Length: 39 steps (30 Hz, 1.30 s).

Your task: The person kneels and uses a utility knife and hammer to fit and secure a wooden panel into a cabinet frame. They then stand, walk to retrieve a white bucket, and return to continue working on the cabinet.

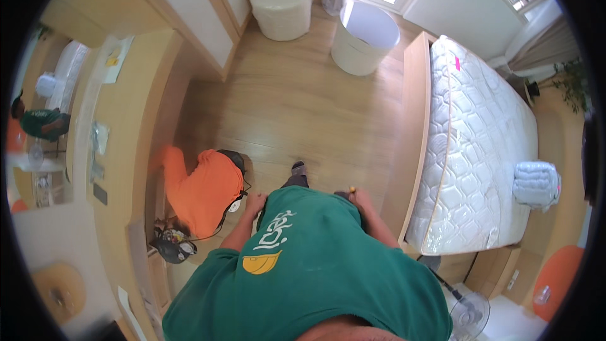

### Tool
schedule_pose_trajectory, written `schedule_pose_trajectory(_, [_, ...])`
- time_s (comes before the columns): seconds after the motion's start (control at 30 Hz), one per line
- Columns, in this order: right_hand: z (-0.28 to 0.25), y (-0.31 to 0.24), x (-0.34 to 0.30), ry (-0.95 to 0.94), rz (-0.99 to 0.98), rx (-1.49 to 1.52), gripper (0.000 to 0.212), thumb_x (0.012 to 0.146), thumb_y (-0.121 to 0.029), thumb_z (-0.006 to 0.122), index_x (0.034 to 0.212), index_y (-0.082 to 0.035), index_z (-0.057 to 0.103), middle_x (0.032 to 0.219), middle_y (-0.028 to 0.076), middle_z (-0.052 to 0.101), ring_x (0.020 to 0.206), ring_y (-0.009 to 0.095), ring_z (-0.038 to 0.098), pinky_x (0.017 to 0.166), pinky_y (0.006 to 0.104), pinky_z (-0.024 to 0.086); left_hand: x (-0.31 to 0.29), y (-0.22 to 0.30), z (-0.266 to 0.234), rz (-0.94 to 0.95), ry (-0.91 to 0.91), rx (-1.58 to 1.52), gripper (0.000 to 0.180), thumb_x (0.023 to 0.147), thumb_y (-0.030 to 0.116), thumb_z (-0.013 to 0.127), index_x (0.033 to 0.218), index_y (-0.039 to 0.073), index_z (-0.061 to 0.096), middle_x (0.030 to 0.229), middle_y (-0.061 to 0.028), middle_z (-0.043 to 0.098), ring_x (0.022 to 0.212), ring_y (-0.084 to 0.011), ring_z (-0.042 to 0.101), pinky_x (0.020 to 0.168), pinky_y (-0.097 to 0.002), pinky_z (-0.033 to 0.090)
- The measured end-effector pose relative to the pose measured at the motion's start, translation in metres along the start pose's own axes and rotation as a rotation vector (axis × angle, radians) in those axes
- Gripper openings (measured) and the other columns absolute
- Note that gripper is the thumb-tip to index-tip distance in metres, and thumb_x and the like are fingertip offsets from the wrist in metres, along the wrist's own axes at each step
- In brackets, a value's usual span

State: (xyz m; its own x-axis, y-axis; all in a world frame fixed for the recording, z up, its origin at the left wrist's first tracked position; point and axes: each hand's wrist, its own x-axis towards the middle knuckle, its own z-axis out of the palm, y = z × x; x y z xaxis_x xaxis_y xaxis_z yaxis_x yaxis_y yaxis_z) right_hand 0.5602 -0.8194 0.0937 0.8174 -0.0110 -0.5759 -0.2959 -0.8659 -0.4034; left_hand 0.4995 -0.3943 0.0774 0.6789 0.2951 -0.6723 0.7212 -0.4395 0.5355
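A white, quilted, plastic-wrapped mattress (480, 151) lies rightward; the curled left hand (255, 203) is farther from it, its hold impossible to tell; the nearer right hand (362, 199) seems to pinch, in curled fingers, a small yellowish object (352, 189) at its front, long axis unclear

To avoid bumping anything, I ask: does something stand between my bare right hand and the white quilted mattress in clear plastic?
Yes: the long pale wooden bed frame lies between your right hand and the white quilted mattress. Otherwise, only brown wood-patterned floor shows there.
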Motion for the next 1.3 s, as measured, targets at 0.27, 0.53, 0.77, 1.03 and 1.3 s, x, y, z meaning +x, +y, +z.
schedule_pose_trajectory(0.27, [-0.114, -0.161, 0.090, 0.112, -0.078, 0.598, 0.029, 0.090, -0.026, 0.062, 0.097, 0.001, 0.055, 0.076, 0.016, 0.063, 0.070, 0.030, 0.063, 0.063, 0.0423, 0.051, 0.068, 0.240, -0.046, 0.396, -0.227, -0.144, 0.040, 0.085, 0.031, 0.069, 0.107, -0.002, 0.067, 0.095, -0.0125, 0.070, 0.084, -0.0180, 0.065, 0.073, -0.0315, 0.051])
schedule_pose_trajectory(0.53, [-0.212, -0.214, 0.164, -0.209, -0.084, 1.030, 0.017, 0.092, -0.017, 0.058, 0.095, -0.002, 0.053, 0.067, 0.005, 0.057, 0.053, 0.015, 0.057, 0.050, 0.0302, 0.051, 0.104, 0.389, 0.001, 0.319, -0.550, -0.187, 0.051, 0.089, 0.032, 0.067, 0.126, 0.000, 0.055, 0.114, -0.0131, 0.065, 0.098, -0.0199, 0.063, 0.080, -0.0333, 0.051])
schedule_pose_trajectory(0.77, [-0.302, -0.152, 0.302, 0.002, -0.013, 0.849, 0.025, 0.086, -0.025, 0.061, 0.085, 0.000, 0.057, 0.061, 0.010, 0.058, 0.050, 0.018, 0.056, 0.050, 0.0347, 0.048, 0.210, 0.430, 0.010, 0.417, -0.266, 0.254, 0.036, 0.085, 0.033, 0.064, 0.095, -0.001, 0.071, 0.084, -0.0171, 0.071, 0.078, -0.0254, 0.070, 0.070, -0.0368, 0.052])
schedule_pose_trajectory(1.03, [-0.335, -0.018, 0.427, 0.310, 0.228, 0.794, 0.020, 0.079, -0.020, 0.061, 0.078, 0.000, 0.057, 0.061, 0.013, 0.058, 0.054, 0.023, 0.057, 0.052, 0.0372, 0.046, 0.316, 0.604, 0.024, 0.503, -0.205, 0.384, 0.031, 0.082, 0.025, 0.065, 0.103, 0.003, 0.069, 0.096, -0.0167, 0.070, 0.085, -0.0308, 0.068, 0.078, -0.0392, 0.053])
schedule_pose_trajectory(1.3, [-0.274, -0.016, 0.385, 0.448, 0.704, 0.815, 0.027, 0.079, -0.027, 0.064, 0.084, 0.000, 0.064, 0.075, 0.021, 0.064, 0.072, 0.038, 0.063, 0.068, 0.0443, 0.049, 0.512, 0.786, 0.085, 0.985, -0.274, 0.718, 0.039, 0.082, 0.022, 0.069, 0.115, 0.002, 0.063, 0.107, -0.0184, 0.067, 0.100, -0.0329, 0.064, 0.089, -0.0409, 0.049])
